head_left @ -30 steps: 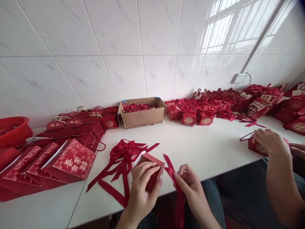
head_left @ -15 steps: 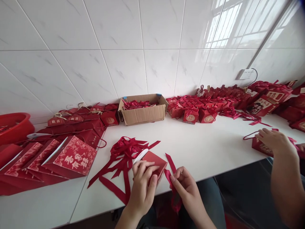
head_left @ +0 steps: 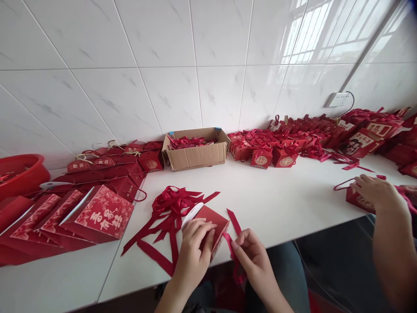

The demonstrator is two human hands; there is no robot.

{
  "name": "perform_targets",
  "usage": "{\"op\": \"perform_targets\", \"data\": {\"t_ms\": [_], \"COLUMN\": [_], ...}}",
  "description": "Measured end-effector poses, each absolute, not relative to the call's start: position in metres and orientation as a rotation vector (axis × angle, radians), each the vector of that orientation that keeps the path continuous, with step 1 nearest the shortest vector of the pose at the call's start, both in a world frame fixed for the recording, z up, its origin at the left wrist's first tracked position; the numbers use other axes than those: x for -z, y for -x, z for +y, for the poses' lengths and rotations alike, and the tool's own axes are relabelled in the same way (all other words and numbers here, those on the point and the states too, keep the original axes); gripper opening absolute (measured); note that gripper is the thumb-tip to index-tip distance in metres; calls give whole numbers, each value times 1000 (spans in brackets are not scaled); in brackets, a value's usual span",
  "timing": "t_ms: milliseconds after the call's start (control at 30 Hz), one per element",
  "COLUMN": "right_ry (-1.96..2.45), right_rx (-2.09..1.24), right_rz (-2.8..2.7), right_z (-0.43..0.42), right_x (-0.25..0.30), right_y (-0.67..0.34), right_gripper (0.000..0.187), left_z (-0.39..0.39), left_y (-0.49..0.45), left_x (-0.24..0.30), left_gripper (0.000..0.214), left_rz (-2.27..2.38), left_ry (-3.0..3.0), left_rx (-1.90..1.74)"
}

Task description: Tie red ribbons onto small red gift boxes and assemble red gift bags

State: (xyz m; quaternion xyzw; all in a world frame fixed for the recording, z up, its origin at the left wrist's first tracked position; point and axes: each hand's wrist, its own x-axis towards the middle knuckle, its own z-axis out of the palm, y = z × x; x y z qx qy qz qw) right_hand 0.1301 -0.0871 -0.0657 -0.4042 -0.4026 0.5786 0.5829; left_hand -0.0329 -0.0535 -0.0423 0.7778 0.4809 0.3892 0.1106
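My left hand [head_left: 196,248] is wrapped over a small red gift box [head_left: 216,221] at the table's front edge, with a white rounded flap [head_left: 193,211] standing up at its back. Pinched between the thumb and fingers of my right hand [head_left: 250,252] is a red satin ribbon [head_left: 229,241], whose near end reaches the box's right side. Part of it dangles below the table edge. Left of the box lies a heap of loose red ribbons [head_left: 169,204]. The box's lower front is hidden by my left hand.
Red gift boxes [head_left: 100,215] are lined up at left, near a red plastic basin [head_left: 24,174]. A cardboard box [head_left: 197,157] of ribbons stands by the wall. Finished-looking boxes with bows [head_left: 260,157] fill the back right. A co-worker's hand [head_left: 374,189] rests on another red box [head_left: 356,200].
My right hand has shifted the ribbon slightly, and its end now sits closer to the box's side. My left hand keeps its hold on the box. The view has moved a little.
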Motion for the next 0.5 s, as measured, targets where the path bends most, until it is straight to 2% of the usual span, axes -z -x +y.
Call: {"op": "perform_targets", "data": {"t_ms": [167, 500], "right_ry": [943, 977], "right_rx": [-1400, -1218], "right_rz": [-979, -1109], "right_z": [-91, -86], "right_x": [74, 62], "right_y": [-129, -130], "right_gripper": [28, 24], "left_z": [-54, -56], "left_y": [34, 36], "left_x": [42, 34], "left_gripper": [16, 25], "left_rz": [1404, 1398], "left_ry": [-2281, -2097], "left_rx": [-1139, -1072]}}
